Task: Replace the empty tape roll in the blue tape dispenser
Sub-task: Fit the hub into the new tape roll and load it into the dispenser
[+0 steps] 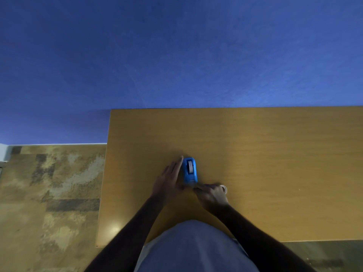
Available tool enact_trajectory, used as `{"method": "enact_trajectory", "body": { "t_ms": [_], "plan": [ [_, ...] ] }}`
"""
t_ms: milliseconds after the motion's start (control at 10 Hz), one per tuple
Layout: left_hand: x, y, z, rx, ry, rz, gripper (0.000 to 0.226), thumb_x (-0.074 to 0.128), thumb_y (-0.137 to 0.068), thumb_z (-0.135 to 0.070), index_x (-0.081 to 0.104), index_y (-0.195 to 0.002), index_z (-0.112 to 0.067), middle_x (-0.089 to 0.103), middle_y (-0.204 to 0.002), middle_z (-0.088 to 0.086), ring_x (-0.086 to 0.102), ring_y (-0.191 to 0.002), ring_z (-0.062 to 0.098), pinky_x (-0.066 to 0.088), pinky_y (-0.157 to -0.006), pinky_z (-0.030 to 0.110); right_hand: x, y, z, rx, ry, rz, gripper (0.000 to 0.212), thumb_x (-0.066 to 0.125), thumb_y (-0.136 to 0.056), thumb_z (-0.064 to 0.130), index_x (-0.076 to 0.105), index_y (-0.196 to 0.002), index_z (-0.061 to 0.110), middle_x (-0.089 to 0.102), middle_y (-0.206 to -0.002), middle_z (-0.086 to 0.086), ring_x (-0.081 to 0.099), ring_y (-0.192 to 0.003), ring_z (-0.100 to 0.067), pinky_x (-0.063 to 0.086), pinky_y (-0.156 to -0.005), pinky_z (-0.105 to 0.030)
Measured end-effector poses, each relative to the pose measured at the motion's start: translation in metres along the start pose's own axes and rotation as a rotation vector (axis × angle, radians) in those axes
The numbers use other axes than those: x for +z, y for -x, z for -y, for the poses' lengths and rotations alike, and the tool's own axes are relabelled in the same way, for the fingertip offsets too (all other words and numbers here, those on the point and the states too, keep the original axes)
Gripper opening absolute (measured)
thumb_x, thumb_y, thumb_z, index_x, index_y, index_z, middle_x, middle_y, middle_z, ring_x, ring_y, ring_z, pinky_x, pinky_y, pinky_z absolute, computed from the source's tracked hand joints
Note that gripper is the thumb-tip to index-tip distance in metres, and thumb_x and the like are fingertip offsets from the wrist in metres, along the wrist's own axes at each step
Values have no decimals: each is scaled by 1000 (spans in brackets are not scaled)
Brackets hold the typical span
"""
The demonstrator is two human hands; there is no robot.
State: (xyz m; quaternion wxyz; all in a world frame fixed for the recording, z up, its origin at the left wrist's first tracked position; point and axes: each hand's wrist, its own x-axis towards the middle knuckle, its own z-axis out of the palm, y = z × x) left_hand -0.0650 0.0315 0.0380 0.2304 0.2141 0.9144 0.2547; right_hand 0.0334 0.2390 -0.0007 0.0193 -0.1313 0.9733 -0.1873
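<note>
Blue tape dispenser [189, 169] sits upright on the wooden table [265, 154], roughly mid-depth and toward the table's left half, long axis running near to far. I see a white roll [190, 167] seated in its top slot. My left hand [170, 180] lies flat along the dispenser's left side, fingers stretched out and touching the blue body, thumb toward the near end; it steadies rather than clasps. My right hand [211, 194] is at the dispenser's near end, fingers curled and pinched together at the near edge; what they pinch is too blurred to tell. Just right of that hand, touching or partly under it, a small white ring [224, 188] lies on the table; I cannot tell whether the hand holds it. Patterned carpet [49, 193] shows left of the table, a blue wall [176, 52] beyond.
</note>
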Motion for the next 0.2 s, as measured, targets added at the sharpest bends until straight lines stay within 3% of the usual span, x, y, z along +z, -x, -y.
{"method": "enact_trajectory", "body": {
  "t_ms": [100, 200],
  "plan": [
    [-3, 14, -7, 8, -69, -140, 103, 66, -82, -62, 30, -165, -13, 60, -148, 12, 64, -127, 37, 65, -86, 52, -19, 9, 17, 15, 62, 52, 16, 82, -72, 16, 70, -82, 24, 74, -83, 6, 69, -55, -18, 40, -41, -26],
    [-6, 16, -11, 56, -129, -228, 92, 53, -90, -64, 34, -163, -12, 64, -143, 11, 65, -120, 36, 64, -83, 52, -30, 9, 28, 66, 39, 35, 21, 84, -69, 17, 66, -80, 23, 68, -79, 3, 66, -59, -21, 40, -42, -28]
  ]
}}
